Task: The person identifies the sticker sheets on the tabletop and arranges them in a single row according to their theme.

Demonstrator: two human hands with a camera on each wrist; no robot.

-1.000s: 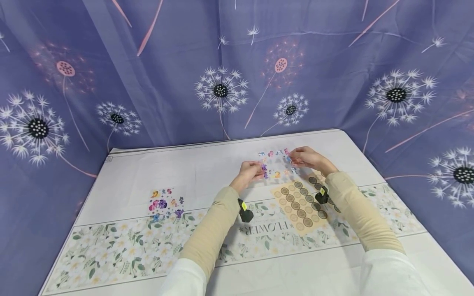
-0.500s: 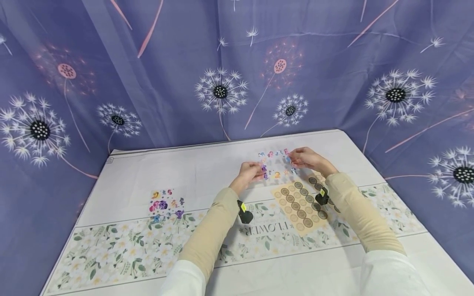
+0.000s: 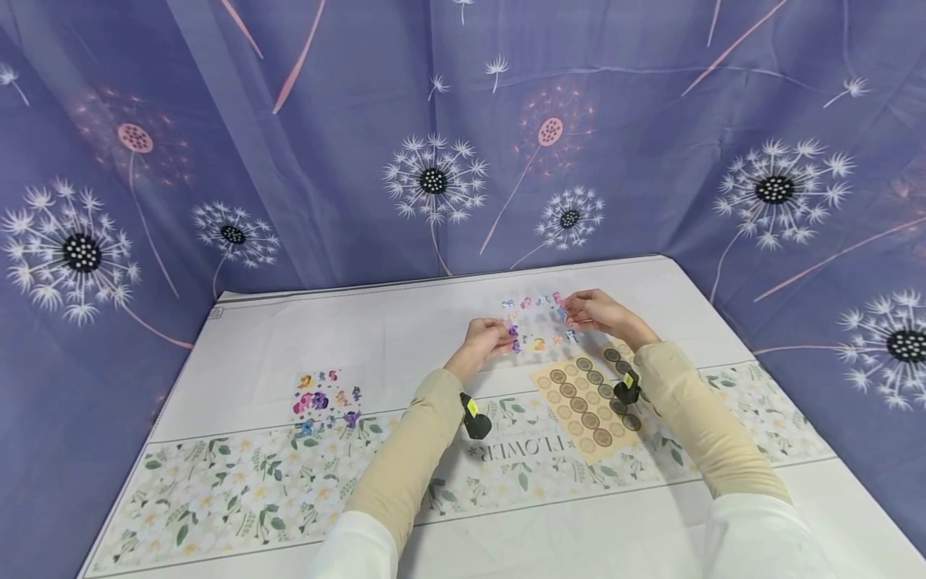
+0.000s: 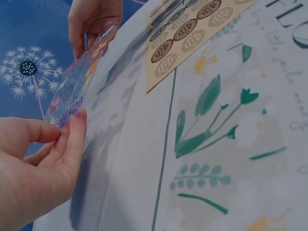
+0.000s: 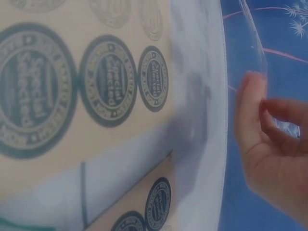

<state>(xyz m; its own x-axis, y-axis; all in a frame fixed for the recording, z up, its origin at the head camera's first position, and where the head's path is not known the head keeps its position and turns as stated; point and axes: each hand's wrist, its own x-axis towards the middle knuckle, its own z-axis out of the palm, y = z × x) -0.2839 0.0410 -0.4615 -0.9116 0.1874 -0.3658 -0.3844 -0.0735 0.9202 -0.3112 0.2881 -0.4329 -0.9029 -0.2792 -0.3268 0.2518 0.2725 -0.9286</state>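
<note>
A clear sticker sheet (image 3: 539, 344) printed with small colourful ponies is held up above the table between both hands. My left hand (image 3: 483, 346) pinches its left edge between thumb and fingers, plainly seen in the left wrist view, where the sheet (image 4: 72, 94) tilts away from me. The right hand (image 3: 599, 312) pinches the opposite edge; in the right wrist view thumb and finger meet on the transparent edge (image 5: 255, 36). Below the hands lies a tan sheet of round stickers (image 3: 579, 402) with dark and light seals.
Another clear pony sticker sheet (image 3: 325, 400) lies on the table at the left. Partly under the right forearm is a second tan sheet (image 3: 615, 354). The white table cover (image 3: 246, 346) has a floral band, and a purple dandelion curtain (image 3: 325, 145) stands behind.
Both hands keep their hold on the pony sticker sheet with hardly any movement. The head view has shifted slightly.
</note>
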